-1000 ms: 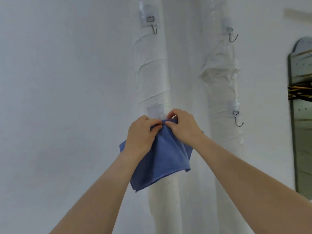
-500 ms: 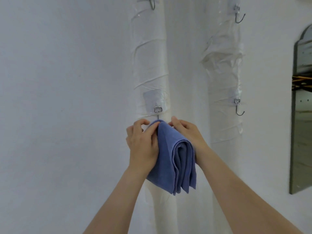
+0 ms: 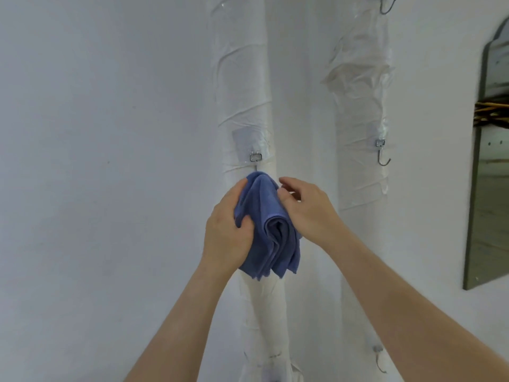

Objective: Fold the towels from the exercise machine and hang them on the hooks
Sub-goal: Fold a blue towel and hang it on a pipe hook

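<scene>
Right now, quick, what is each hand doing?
Left hand: grips the blue towel.
Right hand: open and relaxed, with the thumb just touching the towel.

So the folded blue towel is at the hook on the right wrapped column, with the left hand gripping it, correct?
Wrong column. The head view shows the folded blue towel at the hook on the left wrapped column, with the left hand gripping it; the right column's hook hangs bare.
</scene>
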{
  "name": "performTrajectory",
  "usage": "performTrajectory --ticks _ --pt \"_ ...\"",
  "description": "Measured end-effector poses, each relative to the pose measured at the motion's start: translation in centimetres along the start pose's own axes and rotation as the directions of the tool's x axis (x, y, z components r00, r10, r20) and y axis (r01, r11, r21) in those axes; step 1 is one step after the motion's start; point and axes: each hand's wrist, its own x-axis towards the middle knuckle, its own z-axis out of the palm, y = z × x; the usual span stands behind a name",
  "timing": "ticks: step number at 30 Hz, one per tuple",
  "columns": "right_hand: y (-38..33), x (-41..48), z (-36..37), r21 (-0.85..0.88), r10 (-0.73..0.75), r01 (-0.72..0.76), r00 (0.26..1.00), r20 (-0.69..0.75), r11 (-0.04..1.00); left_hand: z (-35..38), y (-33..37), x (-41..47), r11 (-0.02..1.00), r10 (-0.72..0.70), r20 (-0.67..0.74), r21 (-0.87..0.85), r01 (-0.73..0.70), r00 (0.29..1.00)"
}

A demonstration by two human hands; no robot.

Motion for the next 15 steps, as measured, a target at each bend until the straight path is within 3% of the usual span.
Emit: performTrajectory --ticks 3,6,11,15 --pt "-0.9 -1.3 -1.9 -0.053 -0.043 0.042 0.999 -0.024 0.998 -0.6 1.0 -1.3 0.999 0.036 -0.129 0.032 -0.032 0.991" --pt "-1.7 -3.5 -3.4 -0.075 -0.096 0.097 0.995 0.017 0.992 -0.9 3.0 -3.4 0.996 0.088 -0.151 0.027 -0.085 0.985" --pt "-1.4 -8.3 -5.3 -0.159 -0.081 0.115 0.975 0.205 0.981 -0.1 5.6 -8.2 0.997 0.027 0.108 0.067 -0.034 0.994" --pt "-0.5 -13.2 -6.6 -0.274 -0.024 0.159 0.899 0.437 0.949 1.2 5.7 -13.1 0.984 -0.018 0.275 0.177 -0.032 0.961"
